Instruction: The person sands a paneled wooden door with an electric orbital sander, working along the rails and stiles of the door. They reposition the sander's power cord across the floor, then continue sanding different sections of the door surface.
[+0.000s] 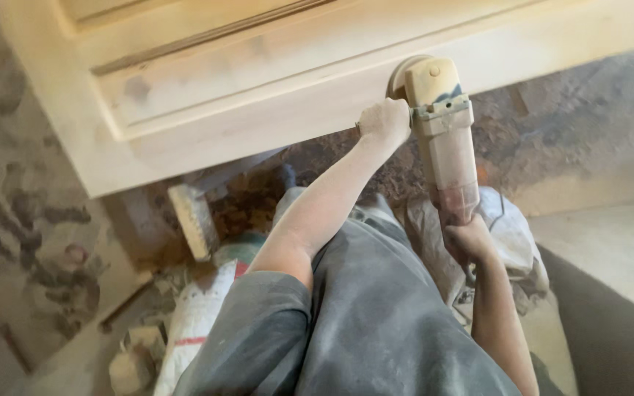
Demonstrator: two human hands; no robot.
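A dust-coated angle grinder (pixel 443 139) rests its round head against the lower rail of a pale wooden door panel (pixel 273 81). My left hand (pixel 384 119) is closed around the grinder's side handle, next to the head. My right hand (pixel 469 239) grips the rear end of the grinder's body, lower in the frame. Both forearms and my grey clothing are covered in fine wood dust. The sanding disc itself is hidden behind the grinder head.
A wooden block (pixel 192 220) lies under the panel's edge. White sacks (pixel 192 323) and scrap pieces sit on the dusty floor at lower left. Crumpled plastic sheeting (pixel 511 235) lies behind the grinder. A pale slab (pixel 610 249) is at the right.
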